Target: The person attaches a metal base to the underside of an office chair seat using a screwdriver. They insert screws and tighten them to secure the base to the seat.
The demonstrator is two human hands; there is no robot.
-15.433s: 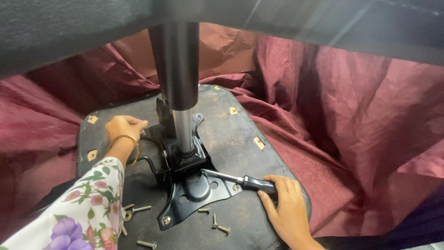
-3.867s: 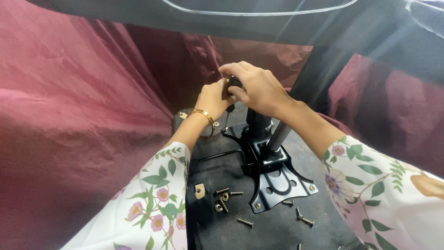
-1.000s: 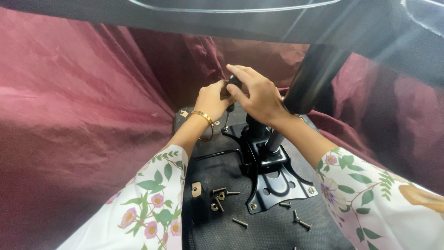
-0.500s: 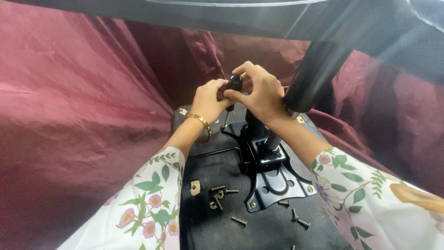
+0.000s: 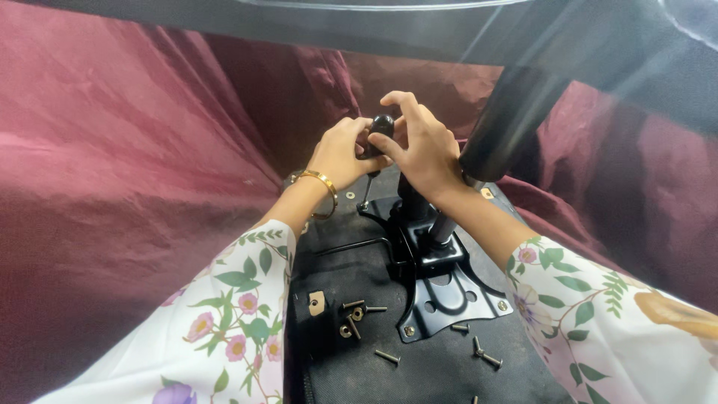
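Both of my hands meet on a black-handled screwdriver (image 5: 380, 129) held upright over the far corner of a black metal chair mechanism plate (image 5: 443, 298). My left hand (image 5: 338, 153), with a gold bangle at the wrist, grips the handle from the left. My right hand (image 5: 420, 150) wraps the top of the handle from the right, fingers partly spread. The screwdriver shaft (image 5: 366, 191) points down to the plate's far edge. The plate lies on the black underside of a chair seat (image 5: 351, 277).
Several loose screws (image 5: 357, 314) lie on the seat left of the plate, more screws (image 5: 482, 350) to its right. A black gas-lift column (image 5: 508, 120) rises at upper right. Maroon cloth (image 5: 112, 164) surrounds the seat. A dark chair base spans the top.
My hands have lifted slightly on the screwdriver handle and my right fingers have shifted around its top. Much earlier, the right hand held the screwdriver low at the plate's near corner.
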